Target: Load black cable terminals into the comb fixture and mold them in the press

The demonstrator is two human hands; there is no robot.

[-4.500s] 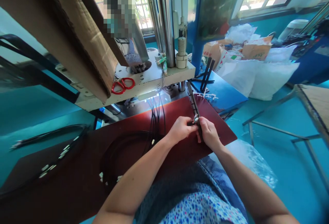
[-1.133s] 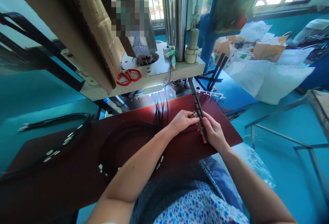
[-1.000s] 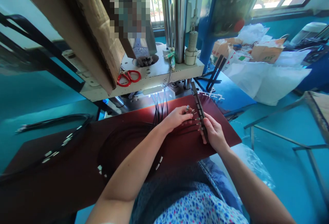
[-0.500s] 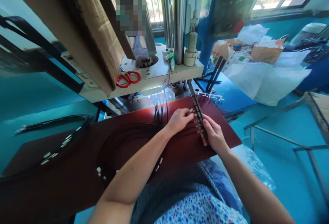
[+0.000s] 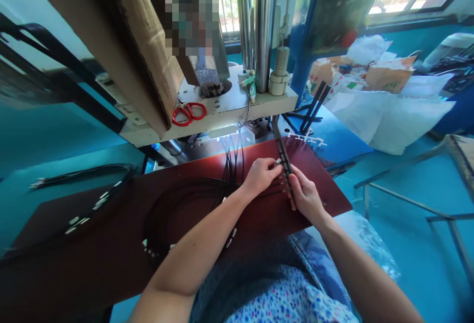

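Note:
My left hand (image 5: 261, 176) pinches a cable by its small pale connector (image 5: 278, 161), close to the left edge of a long dark slotted bar (image 5: 282, 151). Around the lower part of that bar my right hand (image 5: 305, 189) is closed, thumb on top. Several thin black cables run into the bar's left side, their ends sitting along it below my left fingers. The bar slants from the machine down toward me over the reddish-brown board (image 5: 255, 219). A loop of black cables (image 5: 166, 189) lies on the board left of my forearm.
Ahead stands a press with a pale plate (image 5: 229, 118), metal columns (image 5: 262, 31) and red-handled scissors (image 5: 189, 114) on top. More black cables with white connectors (image 5: 101, 199) lie at left. Dark bars (image 5: 314, 108) rest on a blue table (image 5: 346, 135) at right, near white bags (image 5: 385, 120).
The view has shifted slightly. My left hand, with the connector, has come a little nearer the bar's edge; my right hand keeps its hold on the bar.

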